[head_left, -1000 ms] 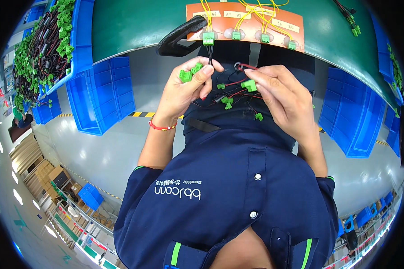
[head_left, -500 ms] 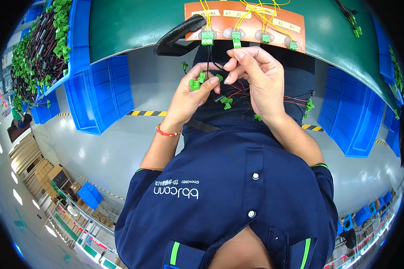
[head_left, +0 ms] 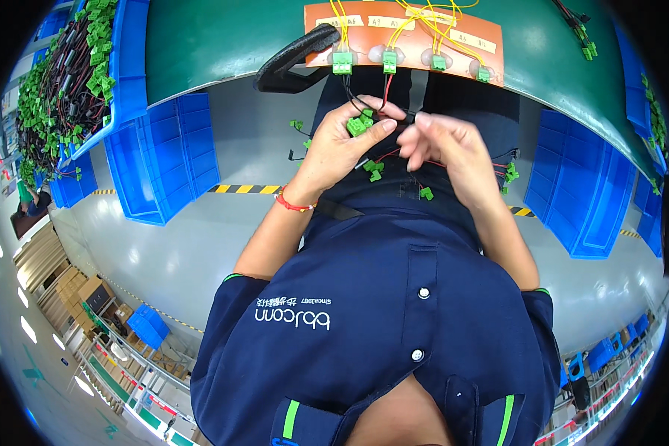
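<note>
In my left hand (head_left: 338,149), closed, sits a small cluster of green terminal plugs (head_left: 360,123) with black wires. My right hand (head_left: 457,145) is just right of it, slightly blurred, its fingers curled together at the end of a black wire piece (head_left: 411,117) that spans between both hands. Above them, black wires hang from a green connector (head_left: 342,63) on the orange board (head_left: 490,33). A red and a dark wire run down from the second green connector (head_left: 389,62) toward my left fingers. More green plugs (head_left: 375,171) on wires lie across my lap.
Two more green connectors (head_left: 438,62) with yellow wires are fixed along the board on the green table (head_left: 223,44). A black curved handle-like part (head_left: 290,63) juts over the edge. Blue bins (head_left: 163,160) stand either side; one at far left is heaped with green-plug harnesses (head_left: 67,89).
My right hand has left the second connector and moved down and right. Red and dark wires now show below that connector. My left hand has shifted right and up with its plugs.
</note>
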The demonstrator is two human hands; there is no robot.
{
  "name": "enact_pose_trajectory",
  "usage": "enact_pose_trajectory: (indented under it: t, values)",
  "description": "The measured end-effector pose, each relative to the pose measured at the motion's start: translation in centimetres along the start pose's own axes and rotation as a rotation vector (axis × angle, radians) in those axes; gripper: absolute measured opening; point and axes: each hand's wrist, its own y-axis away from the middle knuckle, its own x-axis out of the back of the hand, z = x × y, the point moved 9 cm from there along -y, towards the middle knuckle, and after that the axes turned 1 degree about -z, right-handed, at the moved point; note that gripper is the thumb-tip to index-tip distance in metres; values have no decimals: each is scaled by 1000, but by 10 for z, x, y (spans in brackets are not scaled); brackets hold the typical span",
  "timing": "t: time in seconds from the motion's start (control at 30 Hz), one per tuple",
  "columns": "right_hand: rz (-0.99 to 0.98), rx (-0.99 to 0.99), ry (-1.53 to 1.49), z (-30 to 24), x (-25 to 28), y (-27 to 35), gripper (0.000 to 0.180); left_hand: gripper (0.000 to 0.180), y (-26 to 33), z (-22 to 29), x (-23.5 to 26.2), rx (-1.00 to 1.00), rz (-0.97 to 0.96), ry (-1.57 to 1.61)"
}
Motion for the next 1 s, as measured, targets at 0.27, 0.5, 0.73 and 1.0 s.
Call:
enact_pose_trajectory:
  t: [0.27,0.5,0.73,1.0]
  values:
    - [44,-42,-604,24,17,10,42,15,23,6,-3,129,-222,281]
    - [63,330,-108,-40,6,35,45,17,26,9,13,263,-126,58]
    - [231,469,2,-71,28,44,52,16,25,25,16,183,-103,-134]
    - [21,282,246,-51,-17,14,43,17,43,62,45,-122,423,-461]
